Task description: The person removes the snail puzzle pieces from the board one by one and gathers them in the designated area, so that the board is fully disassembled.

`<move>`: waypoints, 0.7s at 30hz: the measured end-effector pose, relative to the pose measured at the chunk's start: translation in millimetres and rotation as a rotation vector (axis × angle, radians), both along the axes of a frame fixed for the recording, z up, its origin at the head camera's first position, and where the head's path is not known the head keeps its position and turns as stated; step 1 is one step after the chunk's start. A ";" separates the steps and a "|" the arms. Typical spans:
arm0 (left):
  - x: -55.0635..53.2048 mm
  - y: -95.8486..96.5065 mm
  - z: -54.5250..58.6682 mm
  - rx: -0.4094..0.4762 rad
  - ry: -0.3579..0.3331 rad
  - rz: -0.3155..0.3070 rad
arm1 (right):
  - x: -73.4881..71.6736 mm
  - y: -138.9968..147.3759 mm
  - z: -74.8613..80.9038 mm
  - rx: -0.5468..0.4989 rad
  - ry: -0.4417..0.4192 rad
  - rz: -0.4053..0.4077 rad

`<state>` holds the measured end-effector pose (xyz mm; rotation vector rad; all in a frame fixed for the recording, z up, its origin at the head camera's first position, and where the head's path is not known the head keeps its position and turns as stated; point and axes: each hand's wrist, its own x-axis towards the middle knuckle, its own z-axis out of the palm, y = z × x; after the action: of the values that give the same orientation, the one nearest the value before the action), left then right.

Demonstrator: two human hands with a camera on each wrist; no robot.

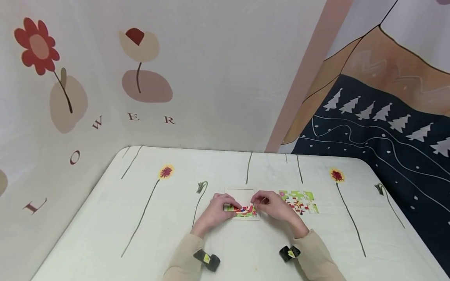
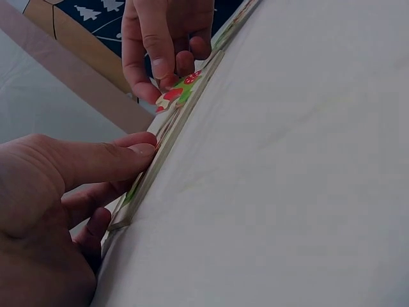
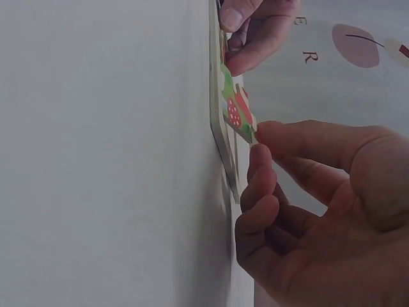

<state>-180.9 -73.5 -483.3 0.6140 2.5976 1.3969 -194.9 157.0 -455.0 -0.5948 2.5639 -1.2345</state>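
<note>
A shallow puzzle tray (image 1: 246, 219) lies on the table with colourful puzzle pieces along its near part. My right hand (image 1: 272, 203) pinches a puzzle piece (image 3: 238, 110) with a red-and-white spotted mushroom on green, between thumb and fingertips. That piece is tilted up at the tray's right side, its inner edge right at the pieces in the tray. My left hand (image 1: 218, 208) rests on the tray's left side, thumb and index fingertips touching the laid pieces. In the left wrist view the left thumb (image 2: 121, 157) stretches straight along the tray, partly covering the pieces.
Right of the tray lies a group of loose puzzle pieces (image 1: 306, 197), green with red and white parts. The white tablecloth (image 1: 147, 238) bears printed flowers and stems. A printed fabric backdrop (image 1: 225, 78) rises behind the table's far edge.
</note>
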 end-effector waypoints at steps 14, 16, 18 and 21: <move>-0.1 -0.2 0.1 0.005 -0.020 0.001 | 1.3 -0.3 1.1 -0.082 -0.062 0.018; 0.0 -0.4 0.1 0.007 -0.016 -0.003 | 1.4 0.1 1.0 -0.093 -0.065 0.023; -0.1 -0.4 0.1 0.010 -0.015 -0.006 | 1.4 0.8 0.6 -0.096 -0.063 0.025; -0.2 -0.6 -0.4 0.011 -0.013 -0.009 | 1.4 2.3 0.0 -0.098 -0.054 0.025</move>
<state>-181.1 -74.1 -483.8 0.6156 2.5759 1.4089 -193.5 159.2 -455.1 -0.6029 2.4565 -1.3553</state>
